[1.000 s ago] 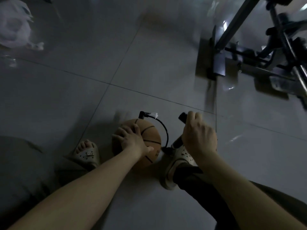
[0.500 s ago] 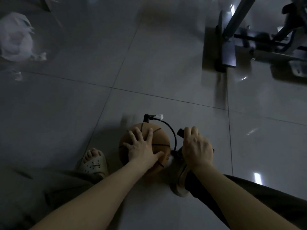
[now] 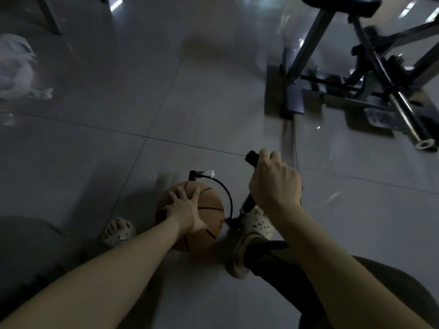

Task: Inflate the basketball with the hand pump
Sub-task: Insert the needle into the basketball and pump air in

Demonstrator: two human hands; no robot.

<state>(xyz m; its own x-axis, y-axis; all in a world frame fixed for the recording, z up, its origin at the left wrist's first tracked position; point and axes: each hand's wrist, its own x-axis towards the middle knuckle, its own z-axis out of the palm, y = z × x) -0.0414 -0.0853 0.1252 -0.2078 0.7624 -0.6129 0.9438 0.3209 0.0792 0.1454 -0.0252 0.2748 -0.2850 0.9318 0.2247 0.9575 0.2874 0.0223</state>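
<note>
Left hand (image 3: 184, 210), fingers spread flat, steadies the basketball (image 3: 210, 216); right hand (image 3: 273, 186) grips the pump handle (image 3: 251, 158). Push straight down, ball pinned firm.

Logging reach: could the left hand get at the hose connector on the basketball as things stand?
Probably yes: the left hand lies flat on the basketball, and the hose connector stands just beyond its fingertips, nothing between.

Left hand (image 3: 184, 210): forearm extended, palm down, fingers spread straight. Right hand (image 3: 273, 184): forearm extended, knuckles up, fingers curled round pump handle (image 3: 251, 158).
</note>
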